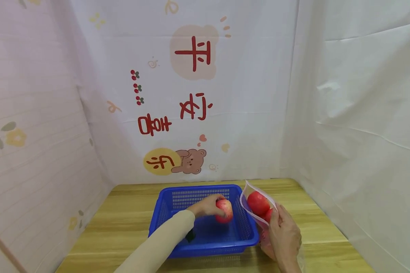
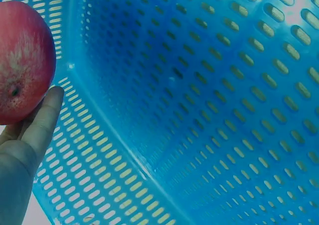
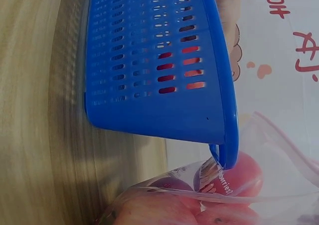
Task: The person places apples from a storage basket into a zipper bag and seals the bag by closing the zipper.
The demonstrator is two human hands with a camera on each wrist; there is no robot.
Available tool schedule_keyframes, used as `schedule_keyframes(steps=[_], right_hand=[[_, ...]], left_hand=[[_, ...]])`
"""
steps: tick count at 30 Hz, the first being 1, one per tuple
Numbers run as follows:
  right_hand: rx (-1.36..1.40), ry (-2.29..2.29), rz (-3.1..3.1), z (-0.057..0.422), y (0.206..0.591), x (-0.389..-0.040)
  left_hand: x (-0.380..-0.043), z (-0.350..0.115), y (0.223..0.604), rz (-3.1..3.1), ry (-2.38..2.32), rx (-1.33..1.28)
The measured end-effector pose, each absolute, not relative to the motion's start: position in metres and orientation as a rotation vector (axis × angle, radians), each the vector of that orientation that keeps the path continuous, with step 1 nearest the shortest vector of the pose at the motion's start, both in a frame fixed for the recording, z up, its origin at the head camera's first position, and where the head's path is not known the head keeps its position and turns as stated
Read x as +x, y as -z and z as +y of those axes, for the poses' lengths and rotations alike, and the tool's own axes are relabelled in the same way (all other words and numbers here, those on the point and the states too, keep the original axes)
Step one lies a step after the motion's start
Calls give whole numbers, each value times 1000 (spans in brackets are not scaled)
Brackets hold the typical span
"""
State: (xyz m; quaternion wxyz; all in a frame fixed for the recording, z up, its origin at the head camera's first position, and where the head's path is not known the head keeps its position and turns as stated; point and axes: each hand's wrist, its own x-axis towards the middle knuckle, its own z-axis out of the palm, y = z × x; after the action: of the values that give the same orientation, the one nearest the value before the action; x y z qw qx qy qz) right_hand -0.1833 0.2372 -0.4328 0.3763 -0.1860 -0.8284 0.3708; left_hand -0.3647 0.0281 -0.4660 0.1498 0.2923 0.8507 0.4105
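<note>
My left hand [image 1: 207,206], reaching in from a cream sleeve, grips a red apple [image 1: 225,211] with a pale yellowish patch. That apple is within the blue plastic basket [image 1: 205,249], near its right side. In the left wrist view the thumb or a finger curves under the apple [image 2: 24,60]. My right hand [image 1: 285,234] pinches the edge of a clear plastic bag [image 1: 254,217] with a pinkish rim. The bag's mouth gapes toward the basket, and several red apples [image 1: 258,203] sit inside. Printed lettering shows on the bag in the right wrist view.
The basket has slotted walls and stands on a wood-grain table [image 1: 314,212]. Close against its right rim is the bag. Behind the table hangs a white cloth [image 1: 246,113] with red characters and a bear, and more cloth encloses both sides.
</note>
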Motion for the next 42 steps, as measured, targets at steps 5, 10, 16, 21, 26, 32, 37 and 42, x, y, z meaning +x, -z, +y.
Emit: schedule_keyframes(steps=[5, 10, 16, 21, 26, 32, 37, 42], right_hand=[[-490, -947, -2129, 237, 431, -183], [-496, -943, -2121, 236, 431, -183], [-492, -938, -2122, 236, 430, -184], [-492, -942, -2131, 236, 429, -183], [-495, -947, -2135, 236, 429, -184], [-504, -949, -2147, 238, 425, -183], [-506, -973, -2162, 239, 422, -183], [-516, -974, -2160, 240, 421, -183]], left_hand=[[-363, 22, 457, 2436, -1225, 815], [-363, 18, 452, 2444, -1271, 794], [-364, 18, 445, 2452, -1361, 774], [-365, 17, 436, 2440, -1465, 716], [-360, 18, 423, 2410, -1557, 699], [-354, 24, 410, 2361, -1628, 752], [-349, 32, 404, 2314, -1715, 769], [-342, 38, 398, 2299, -1757, 804]])
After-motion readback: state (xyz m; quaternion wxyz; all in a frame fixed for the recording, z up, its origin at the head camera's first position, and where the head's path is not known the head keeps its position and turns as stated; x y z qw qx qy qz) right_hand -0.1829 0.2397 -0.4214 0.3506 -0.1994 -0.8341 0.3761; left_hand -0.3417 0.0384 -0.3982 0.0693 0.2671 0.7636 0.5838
